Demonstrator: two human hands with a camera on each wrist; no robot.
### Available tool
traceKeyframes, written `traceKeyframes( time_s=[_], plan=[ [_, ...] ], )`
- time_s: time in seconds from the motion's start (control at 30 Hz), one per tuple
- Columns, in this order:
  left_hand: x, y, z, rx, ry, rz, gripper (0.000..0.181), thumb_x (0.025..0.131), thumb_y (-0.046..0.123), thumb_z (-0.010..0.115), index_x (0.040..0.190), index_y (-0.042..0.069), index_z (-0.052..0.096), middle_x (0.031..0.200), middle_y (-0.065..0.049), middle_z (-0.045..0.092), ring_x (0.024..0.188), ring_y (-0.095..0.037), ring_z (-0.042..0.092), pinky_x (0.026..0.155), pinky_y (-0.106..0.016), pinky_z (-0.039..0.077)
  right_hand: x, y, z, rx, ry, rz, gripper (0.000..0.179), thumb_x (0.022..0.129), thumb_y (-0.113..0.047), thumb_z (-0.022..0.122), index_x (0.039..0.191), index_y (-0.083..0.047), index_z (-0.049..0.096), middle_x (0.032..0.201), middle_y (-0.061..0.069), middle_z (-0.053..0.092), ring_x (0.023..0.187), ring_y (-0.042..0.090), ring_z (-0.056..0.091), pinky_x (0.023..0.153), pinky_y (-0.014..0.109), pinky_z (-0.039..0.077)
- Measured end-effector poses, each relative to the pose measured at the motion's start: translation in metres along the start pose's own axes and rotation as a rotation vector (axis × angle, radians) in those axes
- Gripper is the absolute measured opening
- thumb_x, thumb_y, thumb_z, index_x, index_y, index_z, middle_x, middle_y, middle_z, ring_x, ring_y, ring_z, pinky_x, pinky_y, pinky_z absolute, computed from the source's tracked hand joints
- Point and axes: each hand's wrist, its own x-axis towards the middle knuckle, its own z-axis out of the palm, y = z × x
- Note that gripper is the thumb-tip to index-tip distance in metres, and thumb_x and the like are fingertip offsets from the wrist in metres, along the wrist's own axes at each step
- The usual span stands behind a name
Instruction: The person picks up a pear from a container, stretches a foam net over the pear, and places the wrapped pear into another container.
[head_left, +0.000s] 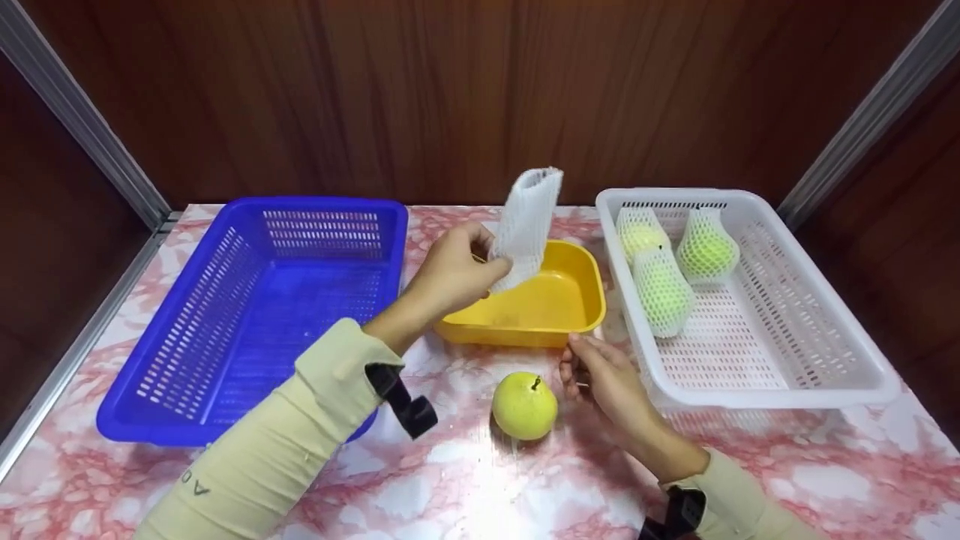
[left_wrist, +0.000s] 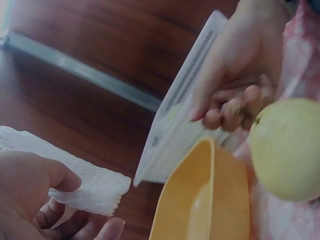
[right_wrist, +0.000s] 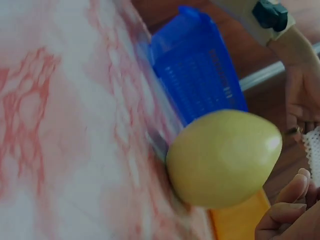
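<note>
My left hand (head_left: 454,270) pinches a white foam net sleeve (head_left: 529,217) by its lower end, with thumb and fingers on it. The sleeve stands upright above the yellow container (head_left: 517,337), its top mouth open. In the left wrist view the thumb lies flat over the foam sleeve (left_wrist: 95,182). My right hand (head_left: 611,379) is in front of the container's near right corner, thumb tip close to its wall. Its fingers are loosely curled and nothing shows between them. A bare yellow-green pear (head_left: 523,409) with a dark stem rests on the table just left of that hand.
On the left sits a blue perforated basket (head_left: 251,201) with nothing inside. A white basket (head_left: 757,397) at the right holds several pears in foam nets (head_left: 664,296), grouped in its left part. Brown panels (head_left: 480,97) stand behind the marbled pink table (head_left: 390,495).
</note>
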Motion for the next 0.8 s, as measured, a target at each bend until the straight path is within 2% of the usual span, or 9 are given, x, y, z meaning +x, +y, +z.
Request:
traceKeyframes(
  time_s=[0.13,0.33,0.43,0.53,0.67,0.8],
  plan=[
    [-0.017,0.003,0.006,-0.013,0.015,0.085,0.014,0.09,0.011,0.07,0.088,0.006,0.057,0.09,-0.009,0.066,0.076,-0.018,0.063,0.067,-0.027,0.057,-0.008,-0.008,0.005,0.003,-0.03,-0.041,0.028,0.108,-0.019,0.048,0.085,-0.006,0.057,0.073,0.003,0.056,0.062,0.009,0.05,0.052,0.015,0.04],
    [-0.047,0.003,0.019,-0.073,-0.035,0.16,0.012,0.092,0.009,0.07,0.091,0.007,0.058,0.097,-0.009,0.068,0.091,-0.024,0.066,0.075,-0.03,0.06,-0.019,-0.021,0.012,-0.066,-0.091,-0.145,0.021,0.108,-0.017,0.049,0.095,-0.003,0.059,0.081,0.006,0.057,0.064,0.012,0.049,0.051,0.017,0.03],
    [-0.06,0.001,0.025,-0.09,-0.05,0.213,0.013,0.091,0.006,0.07,0.091,0.007,0.058,0.097,-0.007,0.068,0.094,-0.024,0.067,0.078,-0.029,0.06,-0.022,-0.028,0.014,-0.111,-0.09,-0.159,0.018,0.108,-0.017,0.049,0.101,-0.003,0.058,0.087,0.008,0.059,0.067,0.012,0.05,0.051,0.019,0.03],
    [-0.07,-0.003,0.032,-0.092,-0.069,0.285,0.013,0.089,0.002,0.071,0.092,0.005,0.059,0.097,-0.007,0.068,0.094,-0.023,0.068,0.082,-0.027,0.059,-0.025,-0.035,0.016,-0.125,-0.084,-0.154,0.016,0.108,-0.018,0.048,0.104,-0.005,0.056,0.082,0.007,0.059,0.067,0.012,0.051,0.051,0.018,0.03],
    [-0.079,-0.008,0.037,-0.066,-0.132,0.342,0.018,0.086,-0.003,0.074,0.099,0.002,0.062,0.1,-0.006,0.065,0.094,-0.021,0.064,0.081,-0.028,0.058,-0.026,-0.038,0.018,-0.104,-0.092,-0.153,0.014,0.107,-0.015,0.048,0.108,-0.003,0.055,0.076,0.005,0.055,0.067,0.011,0.049,0.051,0.018,0.029],
    [-0.085,-0.01,0.039,-0.012,-0.207,0.359,0.027,0.084,-0.003,0.076,0.106,0.004,0.063,0.106,-0.005,0.061,0.1,-0.021,0.062,0.079,-0.028,0.058,-0.026,-0.038,0.019,-0.102,-0.098,-0.162,0.012,0.105,-0.008,0.05,0.111,0.001,0.055,0.085,0.006,0.055,0.068,0.011,0.046,0.051,0.018,0.029]
  ],
)
